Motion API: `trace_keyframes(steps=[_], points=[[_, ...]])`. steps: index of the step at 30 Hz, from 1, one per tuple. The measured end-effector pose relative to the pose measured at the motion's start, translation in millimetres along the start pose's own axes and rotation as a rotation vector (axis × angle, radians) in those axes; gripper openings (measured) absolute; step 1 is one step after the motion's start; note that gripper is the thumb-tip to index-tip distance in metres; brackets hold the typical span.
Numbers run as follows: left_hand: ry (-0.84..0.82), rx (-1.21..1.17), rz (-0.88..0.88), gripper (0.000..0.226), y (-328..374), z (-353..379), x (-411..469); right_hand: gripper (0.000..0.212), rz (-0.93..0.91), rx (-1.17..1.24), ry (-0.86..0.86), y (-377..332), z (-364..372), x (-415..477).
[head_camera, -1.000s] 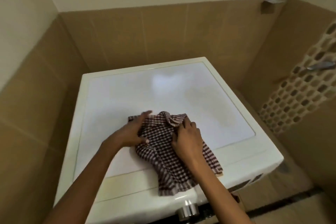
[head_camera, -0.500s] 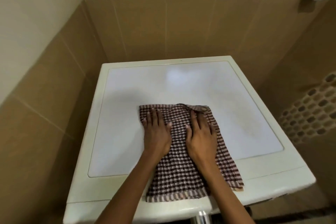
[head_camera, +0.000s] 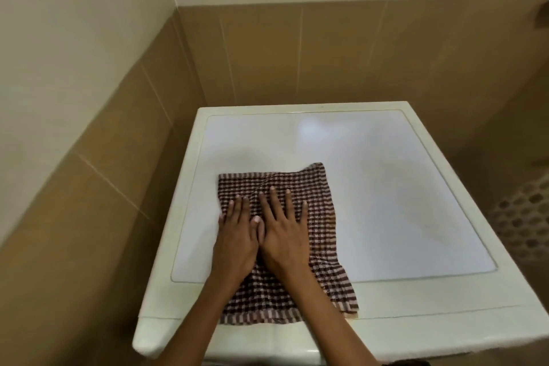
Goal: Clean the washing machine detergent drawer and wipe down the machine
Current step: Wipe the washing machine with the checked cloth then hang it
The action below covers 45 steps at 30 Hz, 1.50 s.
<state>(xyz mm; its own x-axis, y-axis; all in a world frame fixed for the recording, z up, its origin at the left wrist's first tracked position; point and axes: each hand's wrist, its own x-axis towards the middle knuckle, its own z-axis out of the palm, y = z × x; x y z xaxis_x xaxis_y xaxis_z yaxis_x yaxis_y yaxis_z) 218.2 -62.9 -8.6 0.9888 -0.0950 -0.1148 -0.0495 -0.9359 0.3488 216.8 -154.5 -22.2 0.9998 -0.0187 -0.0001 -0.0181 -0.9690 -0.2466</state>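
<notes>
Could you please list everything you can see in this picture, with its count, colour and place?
Glossy washing machine top: one, white with a cream rim, in the corner of the room.
Checked woven cloth: one, brown and white, spread flat on the left front part of the machine top.
Tiled lower wall: one band, tan, behind and beside the machine.
Painted upper wall: one, cream, above the tiles.
Honeycomb-patterned panel: one, pale with dark holes, at the right edge, blurred.
Left hand: one, flat on the cloth, fingers straight.
Right hand: one, flat on the cloth beside the left hand, fingers spread.
</notes>
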Motion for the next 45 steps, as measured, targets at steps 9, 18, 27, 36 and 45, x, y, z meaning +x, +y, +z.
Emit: trace_keyframes(steps=[9, 18, 27, 36, 45], points=[[0.167, 0.335, -0.428, 0.054, -79, -18, -30, 0.064, -0.49, 0.094, -0.193, -82, 14, 4], [0.145, 0.291, -0.205, 0.052, -71, -27, 57, 0.068, -0.341, 0.122, -0.027, -67, 20, 73], [0.055, 0.285, -0.018, 0.057, -80, -36, 110, 0.055, -0.102, 0.048, -0.027, -65, 18, 138], [0.056, 0.214, -0.224, 0.058, -100, -45, 130, 0.049, -0.444, 0.05, -0.089, -85, 21, 180], [-0.028, 0.27, 0.185, 0.056, -44, -36, 243, 0.056, 0.154, 0.029, 0.034, -18, 8, 244]])
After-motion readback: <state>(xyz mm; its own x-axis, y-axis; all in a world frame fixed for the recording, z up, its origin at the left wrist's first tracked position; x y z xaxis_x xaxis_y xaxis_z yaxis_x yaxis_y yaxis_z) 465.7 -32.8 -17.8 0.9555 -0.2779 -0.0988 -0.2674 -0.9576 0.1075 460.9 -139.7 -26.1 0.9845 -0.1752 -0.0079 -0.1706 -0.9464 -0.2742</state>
